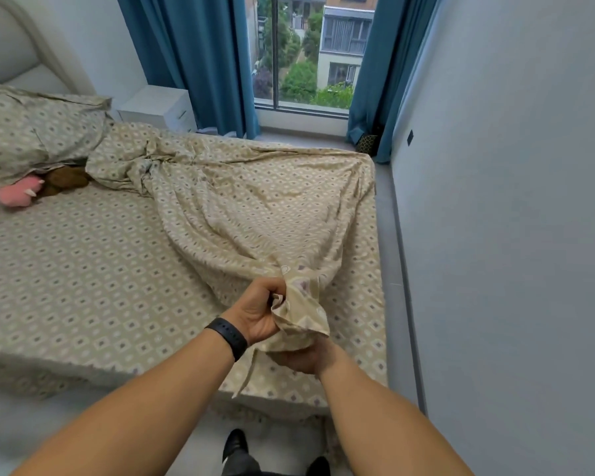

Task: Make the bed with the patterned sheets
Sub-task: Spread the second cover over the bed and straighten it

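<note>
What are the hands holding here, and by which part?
Both hands, left hand and right hand, grip the patterned top sheet by its bunched end at the foot of the bed.

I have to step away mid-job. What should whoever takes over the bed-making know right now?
Left hand and right hand both grip one bunched end of the patterned top sheet at the foot of the bed.
The sheet lies crumpled across the mattress's right half.
Fitted sheet is on; pillow sits at the head, soft toys beside it.
Left: spread and smooth the top sheet.
</note>
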A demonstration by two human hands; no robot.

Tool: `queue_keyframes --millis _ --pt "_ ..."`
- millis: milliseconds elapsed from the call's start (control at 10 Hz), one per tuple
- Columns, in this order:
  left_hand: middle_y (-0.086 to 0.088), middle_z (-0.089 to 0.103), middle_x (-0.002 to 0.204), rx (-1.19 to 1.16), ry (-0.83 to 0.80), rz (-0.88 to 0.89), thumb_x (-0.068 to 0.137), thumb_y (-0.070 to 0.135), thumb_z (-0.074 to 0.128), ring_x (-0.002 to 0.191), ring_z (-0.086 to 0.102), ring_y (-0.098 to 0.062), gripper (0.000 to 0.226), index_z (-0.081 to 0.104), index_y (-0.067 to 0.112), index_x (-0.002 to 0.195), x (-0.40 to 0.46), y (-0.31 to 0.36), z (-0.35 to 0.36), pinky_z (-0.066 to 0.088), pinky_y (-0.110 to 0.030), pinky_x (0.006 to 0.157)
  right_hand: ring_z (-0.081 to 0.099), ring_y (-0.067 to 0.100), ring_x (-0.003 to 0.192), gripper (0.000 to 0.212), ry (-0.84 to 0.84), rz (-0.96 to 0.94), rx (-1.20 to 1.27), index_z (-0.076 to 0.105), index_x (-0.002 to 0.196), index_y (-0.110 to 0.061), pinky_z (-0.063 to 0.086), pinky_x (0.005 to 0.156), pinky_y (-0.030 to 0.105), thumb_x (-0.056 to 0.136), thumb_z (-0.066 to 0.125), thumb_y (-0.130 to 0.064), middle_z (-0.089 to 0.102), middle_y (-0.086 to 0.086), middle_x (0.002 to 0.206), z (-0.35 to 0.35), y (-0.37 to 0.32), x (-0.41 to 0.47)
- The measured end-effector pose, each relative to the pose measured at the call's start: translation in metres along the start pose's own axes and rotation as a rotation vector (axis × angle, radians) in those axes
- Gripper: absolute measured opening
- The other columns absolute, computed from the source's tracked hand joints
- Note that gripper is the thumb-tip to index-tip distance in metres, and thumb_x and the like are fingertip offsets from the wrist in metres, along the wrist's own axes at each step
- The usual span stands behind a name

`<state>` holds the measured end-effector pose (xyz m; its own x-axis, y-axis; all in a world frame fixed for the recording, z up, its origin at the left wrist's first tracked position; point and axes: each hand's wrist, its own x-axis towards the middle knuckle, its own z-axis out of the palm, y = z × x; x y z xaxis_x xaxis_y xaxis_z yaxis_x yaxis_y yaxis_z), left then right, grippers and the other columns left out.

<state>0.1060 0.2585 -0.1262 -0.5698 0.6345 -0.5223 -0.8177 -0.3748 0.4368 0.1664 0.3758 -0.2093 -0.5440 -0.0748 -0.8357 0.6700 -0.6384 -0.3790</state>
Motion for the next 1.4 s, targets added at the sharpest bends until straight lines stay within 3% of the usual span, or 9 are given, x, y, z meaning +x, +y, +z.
queue_keyframes --millis 100,200,300,400,500,600,700,900,1400 --pt "-0.024 0.059 0.118 0.011 0.094 0.009 0.073 -0.008 0.038 0.11 0.057 -0.04 0.056 0.058 -0.012 0.125 -0.002 0.001 -0.004 0.05 -0.056 0.099 0.07 0.024 0.087 0.023 -0.085 -0.008 0.138 0.062 0.118 -0.003 0.06 0.059 0.026 0.101 0.053 -0.014 0.072 0.01 0.1 0.007 -0.028 -0.004" --pt "-0.024 0.065 0.123 0.08 0.214 0.033 0.086 -0.005 0.029 0.111 0.062 -0.041 0.048 0.066 -0.009 0.117 0.001 -0.005 -0.01 0.053 -0.055 0.096 0.064 0.034 0.108 0.033 0.036 -0.097 0.238 0.061 0.128 0.003 0.061 0.079 0.043 0.1 0.044 -0.005 0.07 0.021 0.115 -0.002 -0.053 0.004" --pt "-0.017 0.062 0.1 0.177 0.494 0.11 0.08 -0.005 0.043 0.085 0.063 -0.033 0.02 0.059 0.002 0.091 0.017 -0.009 -0.032 0.056 -0.046 0.081 0.067 0.032 0.101 0.036 0.4 -0.33 0.1 0.067 0.123 -0.009 0.058 0.087 0.049 0.089 0.054 -0.01 0.071 0.014 0.114 -0.023 -0.077 0.013" --pt "-0.014 0.058 0.088 0.183 0.72 0.148 0.078 -0.007 0.049 0.067 0.057 -0.029 0.037 0.054 0.004 0.113 0.029 -0.019 -0.055 0.055 -0.037 0.062 0.057 0.017 0.089 0.023 0.839 -0.763 -0.17 0.062 0.115 -0.022 0.047 0.079 0.032 0.095 0.051 -0.015 0.062 -0.006 0.104 -0.031 -0.087 -0.027" --pt "-0.015 0.058 0.094 0.223 0.771 0.098 0.077 -0.009 0.046 0.074 0.061 -0.032 0.049 0.052 -0.003 0.126 0.037 -0.043 -0.062 0.056 -0.041 0.069 0.056 0.013 0.094 0.027 0.814 -1.125 -0.431 0.062 0.116 -0.02 0.041 0.079 0.027 0.096 0.049 -0.006 0.062 -0.006 0.105 -0.047 -0.066 -0.053" --pt "-0.022 0.057 0.131 0.366 0.841 0.042 0.07 0.0 0.049 0.096 0.064 -0.038 0.082 0.031 -0.003 0.15 0.046 -0.067 -0.071 0.053 -0.046 0.08 0.057 0.016 0.099 0.028 0.91 -1.096 -0.594 0.066 0.118 -0.016 0.043 0.08 0.028 0.097 0.05 -0.005 0.065 -0.004 0.111 -0.091 -0.032 -0.047" --pt "-0.018 0.044 0.148 0.403 0.878 0.0 0.078 0.005 0.047 0.123 0.055 -0.043 0.087 0.015 0.016 0.159 0.061 -0.088 -0.085 0.049 -0.056 0.093 0.056 0.02 0.094 0.023 0.926 -0.68 -0.572 0.064 0.119 -0.016 0.046 0.079 0.031 0.1 0.051 -0.015 0.067 0.006 0.118 -0.137 -0.005 -0.043" --pt "-0.015 0.041 0.15 0.463 0.943 -0.092 0.095 0.005 0.044 0.121 0.057 -0.038 0.071 0.016 0.017 0.159 0.063 -0.134 -0.075 0.05 -0.053 0.1 0.06 0.029 0.111 0.036 0.837 -0.336 -0.658 0.056 0.132 -0.014 0.038 0.08 0.03 0.101 0.056 -0.031 0.063 0.009 0.128 -0.196 0.048 -0.041" --pt "-0.025 0.051 0.139 0.633 1.008 0.064 0.094 0.004 0.053 0.093 0.055 -0.032 0.066 0.024 0.002 0.152 0.047 -0.158 -0.076 0.056 -0.048 0.084 0.065 0.027 0.083 0.022 1.024 -0.81 -0.949 0.06 0.12 -0.027 0.04 0.062 0.031 0.107 0.043 -0.031 0.072 0.005 0.098 -0.185 0.014 -0.06"
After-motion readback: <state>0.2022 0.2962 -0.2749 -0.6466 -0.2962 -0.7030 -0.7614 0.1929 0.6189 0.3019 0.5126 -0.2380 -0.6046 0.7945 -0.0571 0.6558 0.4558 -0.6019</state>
